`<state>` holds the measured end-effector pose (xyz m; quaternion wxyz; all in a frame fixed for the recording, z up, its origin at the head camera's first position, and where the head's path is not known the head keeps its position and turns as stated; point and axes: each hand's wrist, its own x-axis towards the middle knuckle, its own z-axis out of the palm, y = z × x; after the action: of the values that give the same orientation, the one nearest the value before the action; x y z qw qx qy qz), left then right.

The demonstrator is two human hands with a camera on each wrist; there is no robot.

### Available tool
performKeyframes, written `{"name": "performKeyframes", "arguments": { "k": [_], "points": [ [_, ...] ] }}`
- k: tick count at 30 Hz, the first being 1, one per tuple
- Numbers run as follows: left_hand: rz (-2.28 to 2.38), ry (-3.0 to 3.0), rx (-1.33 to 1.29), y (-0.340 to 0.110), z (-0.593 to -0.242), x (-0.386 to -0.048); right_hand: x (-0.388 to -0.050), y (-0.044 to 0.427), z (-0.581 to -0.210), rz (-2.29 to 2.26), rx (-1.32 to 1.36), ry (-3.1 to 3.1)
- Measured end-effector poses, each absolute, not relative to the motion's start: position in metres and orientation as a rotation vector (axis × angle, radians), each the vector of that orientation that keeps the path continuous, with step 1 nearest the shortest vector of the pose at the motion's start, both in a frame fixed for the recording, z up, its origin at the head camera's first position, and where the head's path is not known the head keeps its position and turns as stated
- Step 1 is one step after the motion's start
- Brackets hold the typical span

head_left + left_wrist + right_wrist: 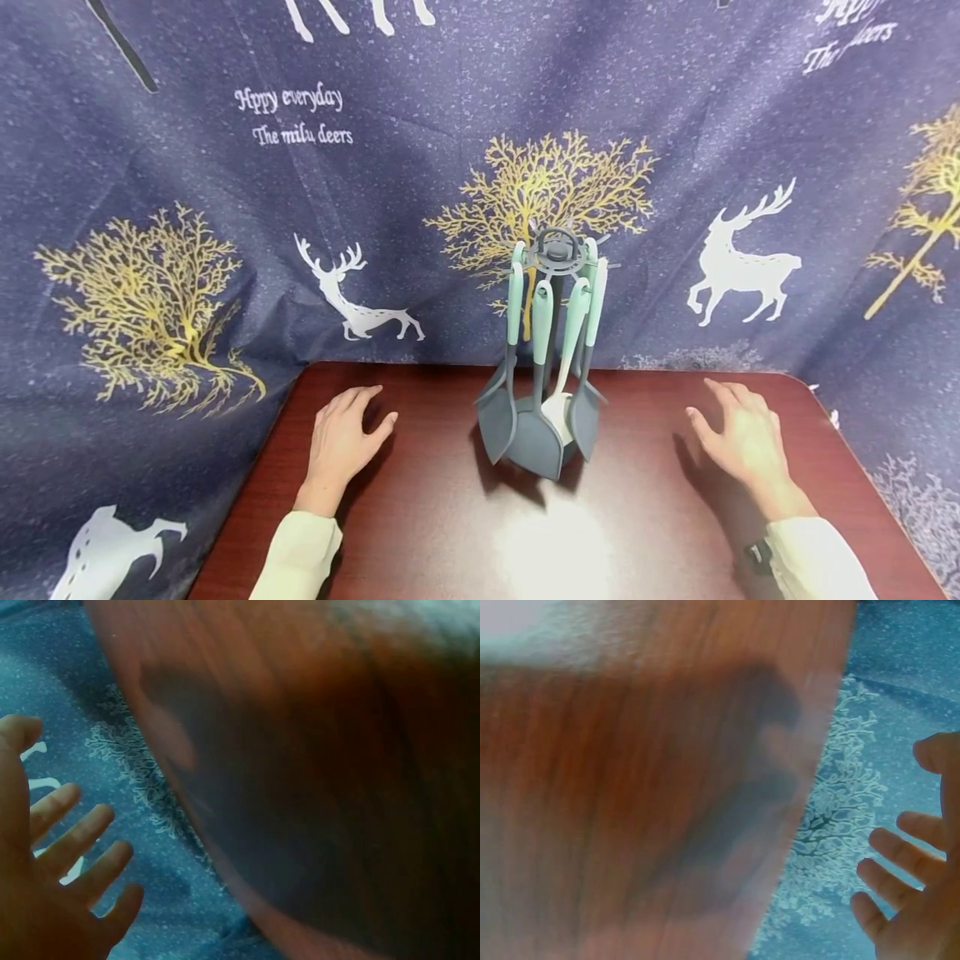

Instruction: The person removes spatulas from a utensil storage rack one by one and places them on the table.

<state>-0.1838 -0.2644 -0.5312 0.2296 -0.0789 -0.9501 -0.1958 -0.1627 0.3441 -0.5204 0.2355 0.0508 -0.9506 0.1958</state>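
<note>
One navy-blue fabric backdrop [375, 200], printed with white deer and golden trees, is hanging beyond the bare left hand [342, 442] and the bare right hand [744, 437]. A glossy reddish-brown wood-grain table [420, 508] is extending beneath both hands. Between them, well apart from each, a dark grey ring-topped utensil stand [556, 252] is standing upright. Mint-handled dark grey utensils [535, 437] are hanging around it, with one mint-handled cream-headed utensil [557, 412] hanging among them. Both hands are hovering unclenched and unladen, fingers extending with a slight bend, thumbs lying on the side nearest the stand. Off-white sleeves [300, 550] are covering the forearms behind the hands. One small black object [760, 556], too unclear to identify, is showing at the right hand's cuff.
</note>
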Motion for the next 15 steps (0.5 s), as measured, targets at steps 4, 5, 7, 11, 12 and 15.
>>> {"name": "performKeyframes", "arguments": {
  "k": [4, 5, 7, 11, 12, 15],
  "points": [
    [-0.556, -2.616, -0.230, -0.261, -0.527, -0.184, -0.163, 0.342, -0.512, 0.562, 0.158, -2.581],
    [-0.562, -2.616, -0.234, -0.261, -0.526, -0.184, -0.163, 0.341, -0.509, 0.566, 0.167, -2.568],
    [-0.572, -2.615, -0.238, -0.260, -0.524, -0.185, -0.164, 0.340, -0.504, 0.570, 0.192, -2.539],
    [-0.589, -2.611, -0.258, -0.257, -0.521, -0.184, -0.166, 0.336, -0.493, 0.578, 0.225, -2.501],
    [-0.593, -2.611, -0.261, -0.256, -0.519, -0.184, -0.167, 0.335, -0.490, 0.580, 0.233, -2.494],
    [-0.617, -2.606, -0.271, -0.252, -0.514, -0.183, -0.168, 0.333, -0.482, 0.578, 0.251, -2.478]
  ]
}}
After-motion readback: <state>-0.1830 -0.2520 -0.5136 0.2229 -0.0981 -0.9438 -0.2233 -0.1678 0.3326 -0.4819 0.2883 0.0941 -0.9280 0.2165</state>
